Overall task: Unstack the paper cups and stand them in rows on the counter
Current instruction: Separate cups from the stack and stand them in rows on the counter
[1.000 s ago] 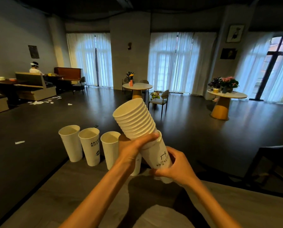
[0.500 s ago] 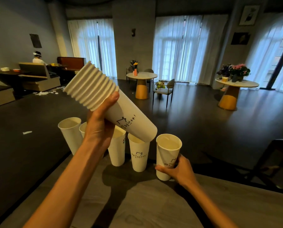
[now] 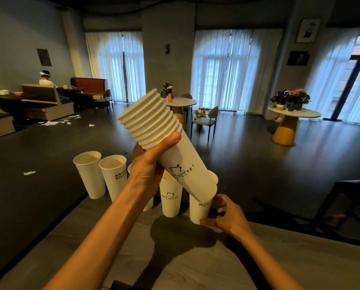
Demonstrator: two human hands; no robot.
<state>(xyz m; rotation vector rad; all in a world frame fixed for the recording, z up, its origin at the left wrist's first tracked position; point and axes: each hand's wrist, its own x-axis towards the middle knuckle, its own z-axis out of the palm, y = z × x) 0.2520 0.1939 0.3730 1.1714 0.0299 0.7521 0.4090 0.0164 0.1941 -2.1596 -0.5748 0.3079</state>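
The left hand (image 3: 147, 174) clasped the nested paper-cup stack (image 3: 164, 147) below its rims. The right hand (image 3: 227, 216) pinched the end cup (image 3: 200, 208) on the worktop (image 3: 175, 258) beside the stack. Light, crushable walls probably wanted a gentle grip.

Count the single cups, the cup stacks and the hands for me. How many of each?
Single cups standing on the counter: 5
Stack of cups: 1
Hands, left hand and right hand: 2
Total: 8

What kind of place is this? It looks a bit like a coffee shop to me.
Probably a café or similar lounge. Small round tables carry vases of flowers, with chairs beside them and a booth bench along the left wall. Printed paper cups stand in a row on the counter.
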